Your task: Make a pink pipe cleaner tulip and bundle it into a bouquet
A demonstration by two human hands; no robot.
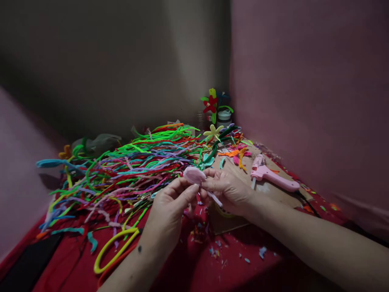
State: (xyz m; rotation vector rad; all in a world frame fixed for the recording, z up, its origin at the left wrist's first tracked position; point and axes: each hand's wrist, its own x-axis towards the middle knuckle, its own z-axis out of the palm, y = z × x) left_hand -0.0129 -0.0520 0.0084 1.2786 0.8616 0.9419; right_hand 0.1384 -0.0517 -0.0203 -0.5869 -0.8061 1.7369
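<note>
Between my two hands is a pale pink loop of pipe cleaner (194,174), rounded like a petal, with a loose end hanging below my right fingers. My left hand (172,202) pinches its lower left side between thumb and fingertips. From the right, my right hand (226,188) pinches the same piece at its base. A large heap of coloured pipe cleaners (142,154) lies behind and left of my hands. Below my left wrist sit the yellow handles of scissors (101,259), partly covered by my forearm.
A pink glue gun (273,177) lies on a cardboard sheet (282,194) at the right, with its cord trailing away. Finished pipe-cleaner flowers (210,104) and a lidded jar (224,117) stand in the corner. Small clippings litter the red cloth (240,243). Walls close in at the back and right.
</note>
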